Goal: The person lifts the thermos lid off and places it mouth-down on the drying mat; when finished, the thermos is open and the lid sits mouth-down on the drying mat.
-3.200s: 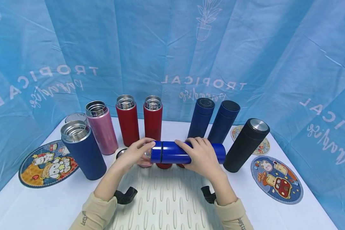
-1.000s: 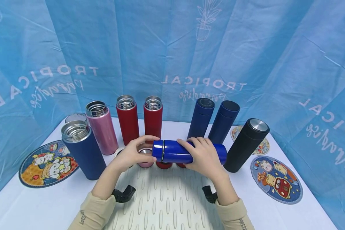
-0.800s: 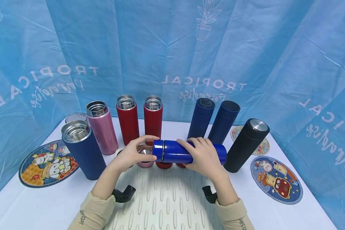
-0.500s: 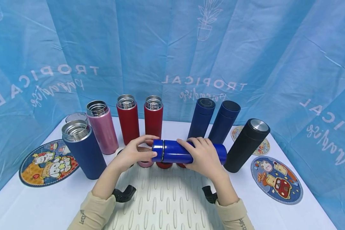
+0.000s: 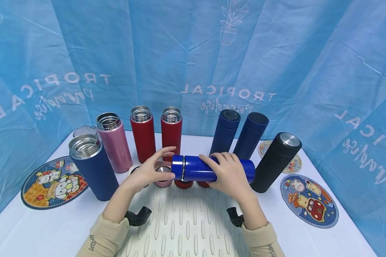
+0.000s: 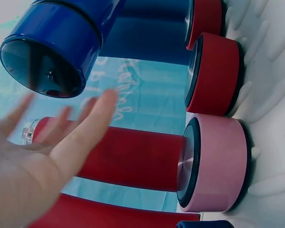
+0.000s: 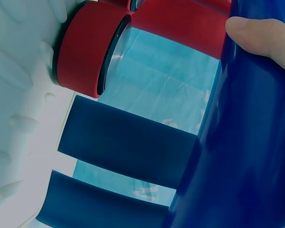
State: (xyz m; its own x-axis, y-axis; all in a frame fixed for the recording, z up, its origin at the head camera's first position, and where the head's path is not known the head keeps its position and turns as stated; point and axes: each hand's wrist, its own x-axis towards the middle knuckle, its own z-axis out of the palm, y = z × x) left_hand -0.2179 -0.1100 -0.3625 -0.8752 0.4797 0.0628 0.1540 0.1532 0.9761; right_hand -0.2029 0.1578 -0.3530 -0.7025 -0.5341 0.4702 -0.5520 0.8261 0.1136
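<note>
A glossy blue thermos (image 5: pixel 197 168) lies sideways above the white textured mat (image 5: pixel 180 228), its cap (image 5: pixel 177 167) on the left end. My right hand (image 5: pixel 228 175) grips the body from above, and its thumb (image 7: pixel 256 38) lies along the blue side in the right wrist view. By the cap end, my left hand (image 5: pixel 146 175) has spread fingers, which the left wrist view shows apart from the cap. Below are a pink lid (image 6: pixel 223 164) and two red lids (image 5: pixel 183 184), partly covered by the thermos in the head view.
On the left stand uncapped bottles: dark blue (image 5: pixel 94 169), pink (image 5: pixel 115 146) and two red (image 5: pixel 143 139). To the right are two capped dark blue bottles (image 5: pixel 225 137) and a black one (image 5: pixel 273 167). Cartoon mats (image 5: pixel 312 203) lie at both sides; a blue curtain hangs behind.
My left hand was on the cap end earlier; its fingers have since spread and come off it. The thermos has shifted slightly right, with my right hand still gripping it.
</note>
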